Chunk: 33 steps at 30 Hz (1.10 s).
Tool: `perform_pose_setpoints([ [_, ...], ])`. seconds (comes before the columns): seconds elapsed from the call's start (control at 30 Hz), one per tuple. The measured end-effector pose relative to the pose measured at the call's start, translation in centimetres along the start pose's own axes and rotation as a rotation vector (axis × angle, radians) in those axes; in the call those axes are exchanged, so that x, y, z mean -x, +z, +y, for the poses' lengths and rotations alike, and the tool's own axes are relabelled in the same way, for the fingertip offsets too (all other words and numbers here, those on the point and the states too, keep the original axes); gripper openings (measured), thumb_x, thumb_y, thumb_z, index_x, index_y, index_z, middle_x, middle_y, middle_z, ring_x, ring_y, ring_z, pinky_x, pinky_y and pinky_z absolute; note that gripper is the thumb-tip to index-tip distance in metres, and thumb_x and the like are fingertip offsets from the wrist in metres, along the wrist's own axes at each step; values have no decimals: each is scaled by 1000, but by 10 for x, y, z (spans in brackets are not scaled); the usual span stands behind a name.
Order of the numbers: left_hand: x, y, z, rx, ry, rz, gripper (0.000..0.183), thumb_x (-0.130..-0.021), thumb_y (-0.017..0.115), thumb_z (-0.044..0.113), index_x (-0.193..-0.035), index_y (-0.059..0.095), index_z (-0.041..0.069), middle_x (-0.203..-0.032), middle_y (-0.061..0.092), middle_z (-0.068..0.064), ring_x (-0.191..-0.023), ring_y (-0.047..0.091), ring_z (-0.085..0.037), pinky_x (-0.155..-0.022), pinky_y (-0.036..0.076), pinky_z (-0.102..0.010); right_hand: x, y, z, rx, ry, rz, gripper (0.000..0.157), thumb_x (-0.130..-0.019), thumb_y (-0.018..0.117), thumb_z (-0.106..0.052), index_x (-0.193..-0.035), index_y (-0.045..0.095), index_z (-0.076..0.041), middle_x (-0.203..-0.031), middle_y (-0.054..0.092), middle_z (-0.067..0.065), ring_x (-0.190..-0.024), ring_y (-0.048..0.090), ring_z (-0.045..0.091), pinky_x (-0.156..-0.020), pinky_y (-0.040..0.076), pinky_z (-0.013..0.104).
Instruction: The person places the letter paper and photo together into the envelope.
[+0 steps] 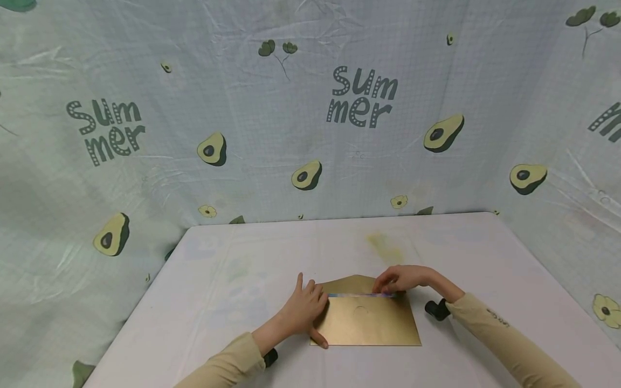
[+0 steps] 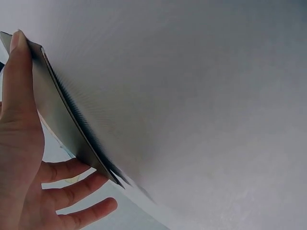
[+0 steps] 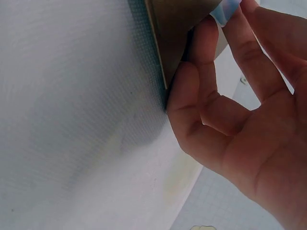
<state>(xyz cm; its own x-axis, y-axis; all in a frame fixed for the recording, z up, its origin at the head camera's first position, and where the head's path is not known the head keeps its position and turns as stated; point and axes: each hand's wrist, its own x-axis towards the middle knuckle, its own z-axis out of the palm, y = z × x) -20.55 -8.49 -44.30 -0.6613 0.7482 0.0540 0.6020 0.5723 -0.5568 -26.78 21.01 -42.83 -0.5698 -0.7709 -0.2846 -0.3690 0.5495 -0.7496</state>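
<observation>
A gold envelope point(image 1: 366, 323) lies on the table with its pointed flap point(image 1: 351, 284) opened away from me. Along its mouth shows a thin strip of a shiny blue-violet card point(image 1: 356, 295); the rest is hidden inside. My left hand point(image 1: 303, 310) spans the envelope's left side, fingers spread, thumb at the near corner and fingertips by the far one. At the right end of the mouth, my right hand point(image 1: 402, 277) has curled fingers and pinches the shiny card, whose bluish edge point(image 3: 224, 12) shows between the fingertips in the right wrist view.
A white cloth covers the table point(image 1: 233, 291), with a yellowish stain point(image 1: 385, 247) beyond the envelope. Behind it hangs a curtain point(image 1: 262, 124) printed with avocados. Dark wrist-worn devices point(image 1: 437, 310) sit below both wrists.
</observation>
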Motion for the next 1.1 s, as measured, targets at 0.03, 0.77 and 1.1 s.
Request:
perform_pose_setpoints([
  [0.03,0,0,0,-2,0,1,97,-46,36,93,-103,51,17,-105,55,0,-100,50,-20,-94,37,-52,0,0,-1,-4,3,-3,23,-92,46,-11,-109,61,-6,-102,63,7,-81,54,7,-69,45,23],
  [0.77,6,0,1,93,6,2,98,-49,40,90,-111,51,15,-110,52,-1,-104,49,-21,-93,35,-55,27,9,22,109,-91,361,23,-92,47,-17,-108,60,-5,-102,64,10,-90,59,17,-71,46,23],
  [1.1,12,-7,-2,312,23,0,89,-62,48,79,-122,47,13,-116,51,-2,-108,48,-22,-91,37,-56,54,20,34,222,-143,501,17,-90,49,-6,-102,61,-4,-95,65,9,-86,60,14,-67,48,23],
])
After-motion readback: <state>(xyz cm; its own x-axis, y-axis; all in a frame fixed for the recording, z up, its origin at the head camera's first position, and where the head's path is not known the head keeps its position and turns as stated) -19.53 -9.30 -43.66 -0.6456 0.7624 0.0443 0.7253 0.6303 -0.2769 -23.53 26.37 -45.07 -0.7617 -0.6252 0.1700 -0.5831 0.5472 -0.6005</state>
